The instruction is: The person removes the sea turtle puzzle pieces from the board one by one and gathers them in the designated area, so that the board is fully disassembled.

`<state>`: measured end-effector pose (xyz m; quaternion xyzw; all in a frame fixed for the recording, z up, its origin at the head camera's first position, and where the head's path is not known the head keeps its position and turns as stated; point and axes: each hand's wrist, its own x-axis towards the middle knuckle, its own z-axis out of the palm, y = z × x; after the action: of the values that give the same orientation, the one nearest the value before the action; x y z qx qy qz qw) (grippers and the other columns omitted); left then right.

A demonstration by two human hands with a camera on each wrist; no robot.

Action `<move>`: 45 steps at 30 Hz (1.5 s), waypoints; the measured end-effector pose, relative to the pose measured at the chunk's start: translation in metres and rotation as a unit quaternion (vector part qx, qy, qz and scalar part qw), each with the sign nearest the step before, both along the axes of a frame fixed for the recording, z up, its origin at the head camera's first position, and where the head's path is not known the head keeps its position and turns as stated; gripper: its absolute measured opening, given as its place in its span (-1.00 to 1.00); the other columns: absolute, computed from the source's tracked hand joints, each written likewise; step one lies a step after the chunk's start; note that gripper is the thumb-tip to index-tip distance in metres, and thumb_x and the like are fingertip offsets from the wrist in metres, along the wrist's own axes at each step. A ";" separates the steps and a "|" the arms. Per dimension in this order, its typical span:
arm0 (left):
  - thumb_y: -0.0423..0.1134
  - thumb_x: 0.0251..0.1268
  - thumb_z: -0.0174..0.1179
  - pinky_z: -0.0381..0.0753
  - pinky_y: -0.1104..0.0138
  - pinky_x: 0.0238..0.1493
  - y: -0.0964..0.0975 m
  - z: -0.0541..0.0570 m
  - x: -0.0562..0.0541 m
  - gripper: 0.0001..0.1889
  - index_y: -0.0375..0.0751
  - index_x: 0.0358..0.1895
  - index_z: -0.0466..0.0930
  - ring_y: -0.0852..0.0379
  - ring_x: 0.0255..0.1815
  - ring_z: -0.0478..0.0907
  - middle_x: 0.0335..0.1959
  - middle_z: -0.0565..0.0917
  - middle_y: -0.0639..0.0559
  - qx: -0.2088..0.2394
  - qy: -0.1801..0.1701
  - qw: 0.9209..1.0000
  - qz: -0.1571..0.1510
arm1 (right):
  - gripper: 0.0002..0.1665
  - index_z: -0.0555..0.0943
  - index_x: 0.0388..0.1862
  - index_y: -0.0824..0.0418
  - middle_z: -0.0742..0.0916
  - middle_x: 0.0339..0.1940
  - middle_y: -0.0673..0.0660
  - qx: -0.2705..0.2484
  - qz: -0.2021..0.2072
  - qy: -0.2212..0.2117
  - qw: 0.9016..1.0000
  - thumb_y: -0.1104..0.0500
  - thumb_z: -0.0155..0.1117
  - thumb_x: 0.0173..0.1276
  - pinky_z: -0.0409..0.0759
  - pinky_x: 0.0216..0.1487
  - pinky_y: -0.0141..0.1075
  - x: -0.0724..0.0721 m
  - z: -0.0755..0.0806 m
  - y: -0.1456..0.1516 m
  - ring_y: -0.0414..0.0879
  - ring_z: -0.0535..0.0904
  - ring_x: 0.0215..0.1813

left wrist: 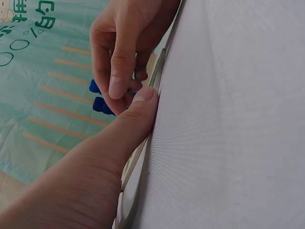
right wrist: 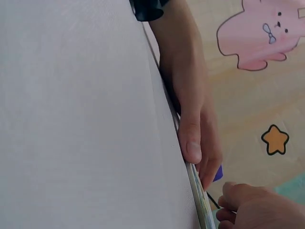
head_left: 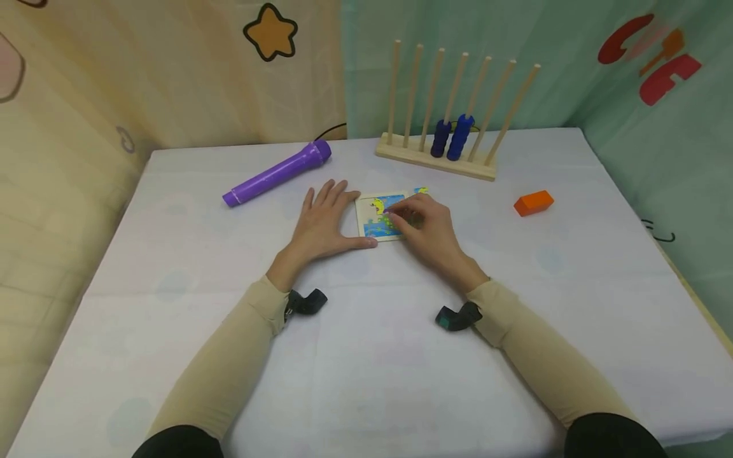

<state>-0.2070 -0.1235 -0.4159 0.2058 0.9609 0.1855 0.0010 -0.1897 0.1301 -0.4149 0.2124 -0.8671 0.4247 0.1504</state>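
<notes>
A small jigsaw puzzle (head_left: 372,230) in a pale frame lies on the table, its picture blue, yellow and green. My left hand (head_left: 323,226) is spread at its left side, the thumb by the near edge and the index finger by the far corner. In the left wrist view the left thumb (left wrist: 145,95) rests at the board's rim. Over the puzzle's right part, my right hand (head_left: 426,229) pinches a small puzzle piece showing purple at the fingertips, mostly hidden. Behind the right hand lies a loose puzzle piece (head_left: 421,189), outside the frame.
A purple toy microphone (head_left: 277,173) lies at the back left. At the back stands a wooden peg rack (head_left: 435,162) with dark blue beads (head_left: 441,138) and blue beads (head_left: 460,138) on two pegs. An orange block (head_left: 534,203) sits to the right. Curtains (head_left: 200,76) border the table.
</notes>
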 end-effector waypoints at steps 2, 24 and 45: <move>0.60 0.00 0.34 -0.36 -0.18 0.72 0.001 -0.001 0.000 0.18 0.04 0.64 0.21 -0.15 0.78 -0.19 0.74 0.08 -0.11 0.001 -0.001 1.000 -0.003 | -0.79 0.81 -0.02 0.17 0.78 -0.12 0.08 0.000 0.027 -0.015 1.000 0.13 0.47 0.45 0.60 -0.09 -0.24 0.003 -0.002 -0.003 -0.07 0.65 -0.14; 0.58 0.02 0.34 -0.39 -0.17 0.72 0.000 0.001 0.000 0.17 0.03 0.64 0.21 -0.14 0.79 -0.23 0.75 0.05 -0.09 0.002 -0.013 1.000 -0.002 | -0.72 0.69 0.05 0.20 0.61 0.05 0.18 0.112 0.112 -0.003 0.987 0.11 0.46 0.46 0.46 0.20 -0.02 0.004 -0.002 -0.015 0.09 0.47 0.10; 0.60 -0.02 0.36 -0.38 -0.16 0.72 0.001 0.002 -0.001 0.19 0.02 0.64 0.22 -0.12 0.79 -0.21 0.74 0.08 -0.10 0.005 -0.008 1.000 0.003 | -0.80 0.69 0.01 0.18 0.78 -0.08 0.09 -0.049 0.088 -0.057 0.993 0.22 0.45 0.46 0.69 0.03 -0.25 0.003 -0.005 -0.017 -0.09 0.70 -0.05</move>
<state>-0.2076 -0.1221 -0.4141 0.2012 0.9606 0.1916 0.0074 -0.1867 0.1126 -0.4203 0.2561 -0.8303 0.4895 0.0730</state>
